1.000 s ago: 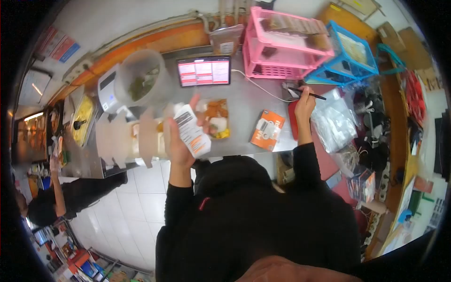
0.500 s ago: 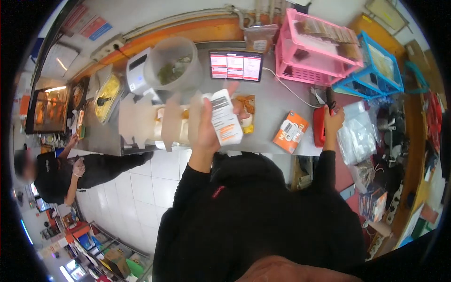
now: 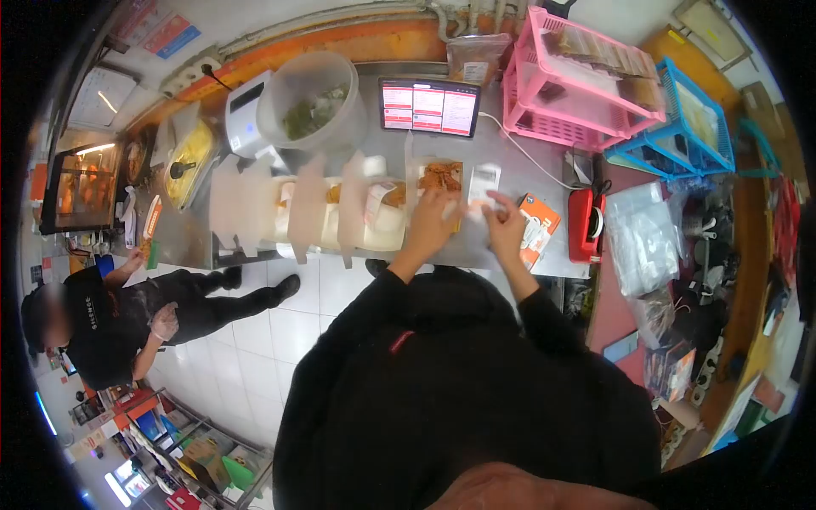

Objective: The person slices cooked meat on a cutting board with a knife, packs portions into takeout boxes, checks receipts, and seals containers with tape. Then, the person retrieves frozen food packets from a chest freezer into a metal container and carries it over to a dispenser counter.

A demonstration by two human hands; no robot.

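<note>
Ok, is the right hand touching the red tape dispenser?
Apart: the head view shows the orange-and-white box lying between the right hand and the red tape dispenser.

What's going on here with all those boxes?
A person in black is working at a metal counter. Their left hand is over browned food in an open box; their right hand is by a printed white slip, but I can't tell if it's gripping it. More open boxes stand in a row to the left. Another person stands further left.
</note>
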